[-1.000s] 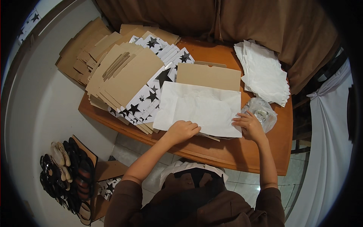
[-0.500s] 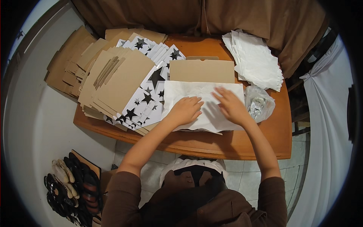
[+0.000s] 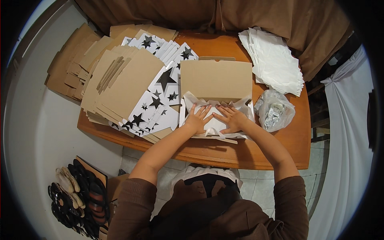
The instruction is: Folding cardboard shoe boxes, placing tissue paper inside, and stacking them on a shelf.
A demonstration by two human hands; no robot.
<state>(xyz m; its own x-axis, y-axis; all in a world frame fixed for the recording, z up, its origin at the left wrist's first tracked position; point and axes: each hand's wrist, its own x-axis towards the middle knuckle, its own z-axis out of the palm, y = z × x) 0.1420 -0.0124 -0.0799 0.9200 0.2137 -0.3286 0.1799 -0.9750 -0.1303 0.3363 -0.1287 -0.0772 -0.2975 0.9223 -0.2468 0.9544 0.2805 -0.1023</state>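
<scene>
The crinkled white sheet of thin paper (image 3: pixel 215 124) lies directly beneath the fingers, sunk into an open, shallow rectangular box of brown cardboard (image 3: pixel 216 78) on the brown wooden tabletop (image 3: pixel 266 149). The box's long axis runs left to right across the person's front, its lid raised on the far side. The left hand (image 3: pixel 199 119) presses flat on the paper left of the middle, the right hand (image 3: pixel 233 119) just right of it, so neither is clearly nearer. On both hands the fingers are spread apart, clamped on nothing, and point away from the person. The paper's edges stick up raggedly around them.
</scene>
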